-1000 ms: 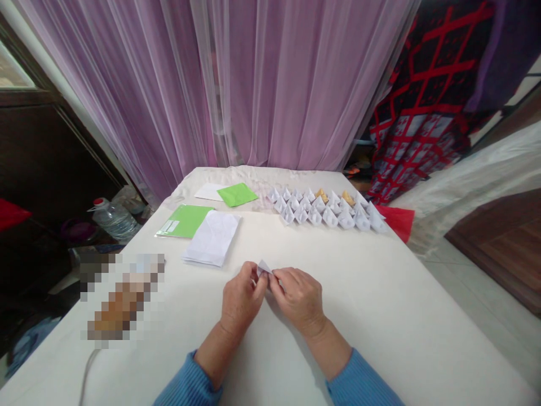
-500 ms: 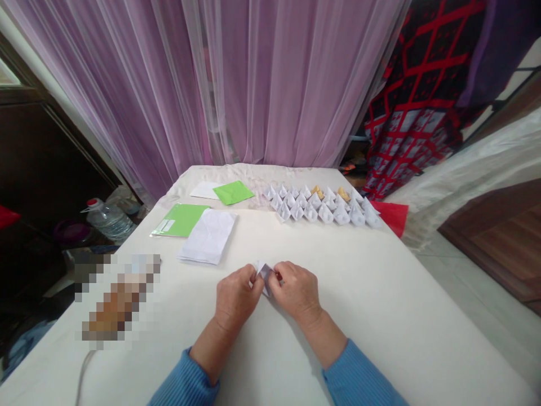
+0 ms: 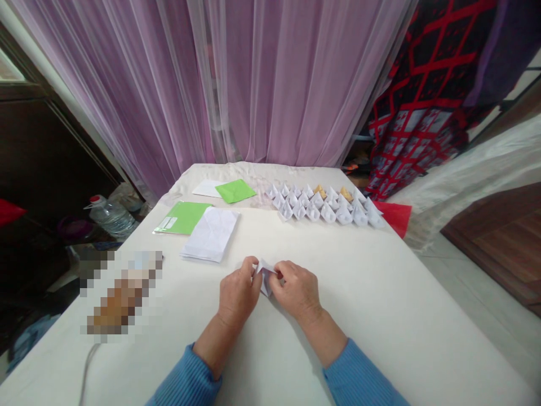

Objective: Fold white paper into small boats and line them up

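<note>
While both hands meet at the middle of the table, they share one small folded paper (image 3: 265, 277). The left hand (image 3: 239, 294) pinches its left side between thumb and curled fingers. The right hand (image 3: 296, 290) pinches its right side the same way, knuckles up. The paper sits exactly between them at the fingertips, so neither hand is nearer. It is held low, just over the white table (image 3: 380, 293), or perhaps touching it; the picture does not show which. A pointed white corner shows between the two thumbs. The piece seems to run lengthwise away from the person, though the fingers hide most of it. Blue sleeves cover both forearms.

Further out, ahead and to the left, a stack of white sheets (image 3: 210, 241) lies flat, well apart from the hands. Just beside it to the left is a green sheet (image 3: 182, 217), and a second green sheet (image 3: 235, 190) lies beyond. Ahead and to the right, near the far edge, many small white paper boats (image 3: 325, 207) stand in close rows, two yellowish ones among them. A red sheet (image 3: 397, 217) lies at the right end of the rows. Behind the table hangs a lilac curtain (image 3: 262, 84).
</note>
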The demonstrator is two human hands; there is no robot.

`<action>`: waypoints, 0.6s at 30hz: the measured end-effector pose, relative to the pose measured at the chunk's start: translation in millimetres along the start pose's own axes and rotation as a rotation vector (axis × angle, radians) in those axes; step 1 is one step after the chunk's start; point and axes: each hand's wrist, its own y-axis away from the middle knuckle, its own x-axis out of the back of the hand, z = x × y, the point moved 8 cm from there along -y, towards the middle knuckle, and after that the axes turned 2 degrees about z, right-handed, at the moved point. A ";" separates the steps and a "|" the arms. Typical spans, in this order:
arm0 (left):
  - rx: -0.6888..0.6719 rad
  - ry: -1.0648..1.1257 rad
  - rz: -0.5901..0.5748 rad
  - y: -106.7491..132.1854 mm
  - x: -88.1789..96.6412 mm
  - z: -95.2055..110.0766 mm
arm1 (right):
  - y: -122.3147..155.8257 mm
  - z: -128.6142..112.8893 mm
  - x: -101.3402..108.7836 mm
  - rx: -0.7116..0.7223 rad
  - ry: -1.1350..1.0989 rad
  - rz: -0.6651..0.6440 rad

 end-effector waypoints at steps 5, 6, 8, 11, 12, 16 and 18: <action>-0.082 -0.032 0.002 4.5 0.3 8.7 | -0.8 0.6 1.5 0.011 -0.023 -0.024; -0.084 -0.038 0.001 4.8 0.3 8.8 | -0.6 1.0 1.5 0.018 -0.018 -0.021; -0.076 -0.046 -0.009 4.4 -0.6 6.8 | 0.1 2.9 0.1 0.029 -0.017 -0.015; -0.074 -0.023 -0.027 1.5 -2.7 1.6 | 1.6 8.8 -4.9 0.037 -0.027 -0.025; -0.090 -0.008 -0.027 0.3 -3.0 0.5 | 2.2 11.2 -7.2 0.039 -0.025 -0.037; -0.236 0.055 0.001 -2.9 -1.3 1.7 | 4.9 18.6 -15.4 0.072 -0.025 -0.095; -0.300 0.068 0.003 -3.2 -1.2 2.8 | 6.4 20.3 -16.9 0.090 -0.057 -0.111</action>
